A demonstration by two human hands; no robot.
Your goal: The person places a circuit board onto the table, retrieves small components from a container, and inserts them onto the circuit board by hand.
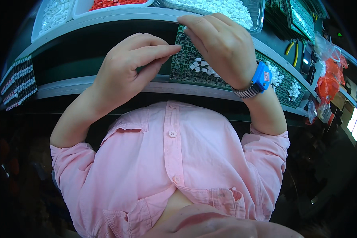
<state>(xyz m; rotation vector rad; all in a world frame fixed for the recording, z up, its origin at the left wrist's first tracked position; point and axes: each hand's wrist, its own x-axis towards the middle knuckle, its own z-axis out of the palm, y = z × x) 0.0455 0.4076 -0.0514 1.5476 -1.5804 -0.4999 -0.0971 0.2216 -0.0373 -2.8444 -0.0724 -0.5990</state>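
A green circuit board (180,65) lies on the metal rails in front of me, with loose small white connectors (202,66) heaped on it. My left hand (137,59) is at the board's left edge, thumb and forefinger closed in a pinch. Whatever those fingertips hold is too small to make out. Above the board's far left part is my right hand (220,47), its fingers bent and drawn together. What it grips, if anything, is hidden. A blue wrist strap (260,77) circles the right wrist. More white connectors (294,90) sit on the board section to the right.
Beyond the far rail stand a tray of white pieces (56,16), one of red pieces (117,3) and a clear tray (258,20) of white ones. Boards bearing connectors (19,85) are at left. Stacked boards (301,18), yellow-handled pliers (296,54) and an orange-red bag (330,81) lie right.
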